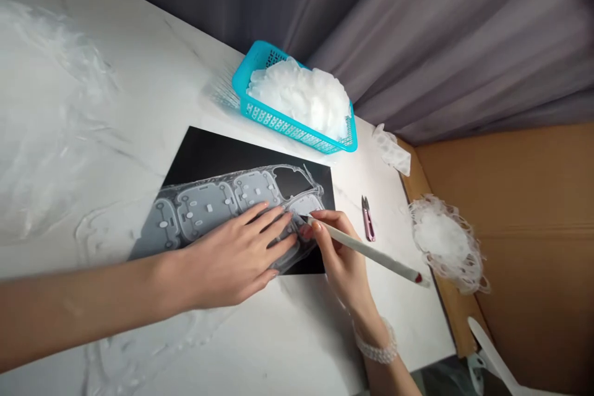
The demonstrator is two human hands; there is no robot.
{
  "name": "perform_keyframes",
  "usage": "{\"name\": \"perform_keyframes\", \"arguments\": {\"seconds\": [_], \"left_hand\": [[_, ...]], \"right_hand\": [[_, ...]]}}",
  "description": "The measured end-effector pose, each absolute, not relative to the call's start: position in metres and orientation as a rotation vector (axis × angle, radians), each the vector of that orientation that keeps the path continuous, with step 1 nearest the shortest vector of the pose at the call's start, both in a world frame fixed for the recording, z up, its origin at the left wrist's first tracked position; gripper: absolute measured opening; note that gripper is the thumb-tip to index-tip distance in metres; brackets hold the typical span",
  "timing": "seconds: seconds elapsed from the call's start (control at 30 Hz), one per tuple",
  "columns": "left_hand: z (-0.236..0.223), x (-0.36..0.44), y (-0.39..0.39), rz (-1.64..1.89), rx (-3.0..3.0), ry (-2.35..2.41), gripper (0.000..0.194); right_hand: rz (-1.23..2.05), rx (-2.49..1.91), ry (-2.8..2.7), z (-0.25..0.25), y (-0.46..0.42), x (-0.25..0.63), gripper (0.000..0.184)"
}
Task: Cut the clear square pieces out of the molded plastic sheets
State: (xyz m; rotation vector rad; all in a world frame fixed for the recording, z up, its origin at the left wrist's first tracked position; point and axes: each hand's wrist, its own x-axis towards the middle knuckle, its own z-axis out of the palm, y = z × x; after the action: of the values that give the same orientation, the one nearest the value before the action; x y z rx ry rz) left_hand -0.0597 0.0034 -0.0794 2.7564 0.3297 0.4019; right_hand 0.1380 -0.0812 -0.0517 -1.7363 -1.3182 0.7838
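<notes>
A translucent silicone sheet [208,207] moulded with several rounded panels lies on a black mat [204,151] on the white table. My left hand [236,257] rests flat on the sheet's right part, fingers stretched out and spread. My right hand [341,253] pinches a long white stick tool [371,252] like a pen. The tool's tip touches the sheet's right end beside my left fingertips. A bead bracelet circles my right wrist.
A turquoise basket [297,130] heaped with white translucent pieces stands behind the mat. Small pink snips [367,219] lie right of the mat. A pile of white trimmings [443,247] sits at the table's right edge. Crumpled clear plastic [51,105] covers the left.
</notes>
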Motion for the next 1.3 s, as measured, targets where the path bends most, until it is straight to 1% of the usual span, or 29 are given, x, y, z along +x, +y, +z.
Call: {"name": "perform_keyframes", "arguments": {"seconds": [0.1, 0.23, 0.5, 0.73, 0.87, 0.97, 1.1, 1.2, 1.3], "left_hand": [[-0.079, -0.061, 0.004, 0.393, 2.703, 0.347, 0.052], [-0.08, -0.061, 0.006, 0.344, 2.666, 0.336, 0.053], [-0.079, -0.061, 0.008, 0.311, 2.619, 0.317, 0.055], [-0.077, -0.06, 0.008, 0.295, 2.58, 0.332, 0.053], [-0.077, -0.06, 0.008, 0.285, 2.534, 0.352, 0.053], [-0.074, -0.059, 0.01, 0.259, 2.525, 0.324, 0.053], [-0.072, -0.057, 0.012, 0.245, 2.572, 0.311, 0.054], [-0.073, -0.054, 0.011, 0.278, 2.589, 0.339, 0.055], [-0.074, -0.051, 0.009, 0.298, 2.606, 0.356, 0.055]], "right_hand": [[0.737, -1.744, -1.396, -0.055, -0.08, 0.136, 0.011], [0.625, -1.779, -1.531, -0.053, -0.081, 0.135, 0.01], [0.507, -1.846, -1.679, -0.051, -0.079, 0.133, 0.007], [0.436, -1.868, -1.78, -0.043, -0.08, 0.127, 0.011], [0.439, -1.851, -1.801, -0.038, -0.093, 0.126, 0.01], [0.326, -1.811, -1.847, -0.047, -0.096, 0.126, 0.013], [0.135, -1.652, -1.964, -0.065, -0.089, 0.128, 0.02], [0.068, -1.603, -1.995, -0.072, -0.086, 0.129, 0.023], [0.042, -1.65, -1.972, -0.073, -0.086, 0.129, 0.025]]}}
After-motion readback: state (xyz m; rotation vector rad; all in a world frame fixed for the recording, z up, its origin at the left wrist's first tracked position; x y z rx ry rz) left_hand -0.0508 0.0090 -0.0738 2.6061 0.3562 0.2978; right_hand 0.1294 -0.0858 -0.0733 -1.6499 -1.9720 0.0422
